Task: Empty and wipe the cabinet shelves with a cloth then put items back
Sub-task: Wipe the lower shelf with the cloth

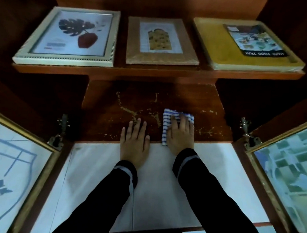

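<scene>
Left of the worn lower shelf point(211, 124), an open glass door point(12, 155) is cut off by the frame edge. Above the shelf's left side lies a silver-framed leaf print point(70, 37), its caption too blurred to read. The left hand point(134, 140) rests flat on the shelf's front edge, fingers straight. A brown frame point(160, 41) lies above the shelf's middle. The striped cloth point(167, 117) sits on the shelf, half hidden under the right hand point(181, 134), which presses it with flat fingers. A yellow tray point(216, 47) lies above the shelf's right.
</scene>
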The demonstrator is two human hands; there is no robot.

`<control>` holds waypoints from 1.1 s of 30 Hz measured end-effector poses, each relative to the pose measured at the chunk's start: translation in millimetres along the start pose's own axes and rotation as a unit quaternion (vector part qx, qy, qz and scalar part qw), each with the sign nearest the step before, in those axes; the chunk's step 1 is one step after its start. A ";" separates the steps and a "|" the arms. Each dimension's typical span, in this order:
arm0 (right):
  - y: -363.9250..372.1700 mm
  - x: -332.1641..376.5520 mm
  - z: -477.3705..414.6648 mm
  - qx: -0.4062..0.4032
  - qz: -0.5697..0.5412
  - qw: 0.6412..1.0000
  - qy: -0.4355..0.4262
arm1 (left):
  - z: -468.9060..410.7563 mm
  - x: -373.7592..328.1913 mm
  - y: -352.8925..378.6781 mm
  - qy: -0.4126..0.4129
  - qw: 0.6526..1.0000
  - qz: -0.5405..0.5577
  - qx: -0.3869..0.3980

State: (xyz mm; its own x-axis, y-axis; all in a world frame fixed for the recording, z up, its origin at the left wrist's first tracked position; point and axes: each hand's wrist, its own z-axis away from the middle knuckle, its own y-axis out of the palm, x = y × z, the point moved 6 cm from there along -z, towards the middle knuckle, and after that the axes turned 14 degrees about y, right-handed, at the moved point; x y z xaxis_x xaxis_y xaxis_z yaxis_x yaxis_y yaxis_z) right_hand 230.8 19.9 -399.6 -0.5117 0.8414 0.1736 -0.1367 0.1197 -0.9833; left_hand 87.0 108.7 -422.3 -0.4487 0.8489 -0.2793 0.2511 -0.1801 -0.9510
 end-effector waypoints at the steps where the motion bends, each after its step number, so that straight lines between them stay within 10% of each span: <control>1: 3.6 3.0 -2.2 0.013 0.005 1.000 0.004 | 0.3 0.3 0.3 0.000 1.000 -0.007 -0.008; 10: 9.0 19.5 -5.1 0.022 0.005 0.996 -0.088 | -0.3 2.7 2.3 -0.006 0.999 -0.035 -0.033; 18: -0.3 -22.2 -38.2 0.025 0.030 0.999 0.009 | -17.0 -14.1 2.5 -0.056 0.998 -0.023 -0.027; 25: 5.7 -9.4 -30.5 0.040 0.037 0.992 -0.113 | -29.3 -23.2 11.5 -0.026 0.998 -0.038 -0.046; 33: -4.0 -57.9 -83.3 0.042 0.032 0.998 0.020 | -28.8 -21.2 13.0 -0.030 0.998 -0.030 -0.046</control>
State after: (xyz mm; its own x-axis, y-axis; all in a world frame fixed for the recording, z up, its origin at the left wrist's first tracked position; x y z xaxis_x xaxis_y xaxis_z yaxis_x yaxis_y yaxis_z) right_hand 331.7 14.6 -410.1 -0.4872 0.8668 0.1061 -0.1756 0.0218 -0.9842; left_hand 124.5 102.7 -424.9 -0.5145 0.8256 -0.2318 0.2991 -0.0806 -0.9508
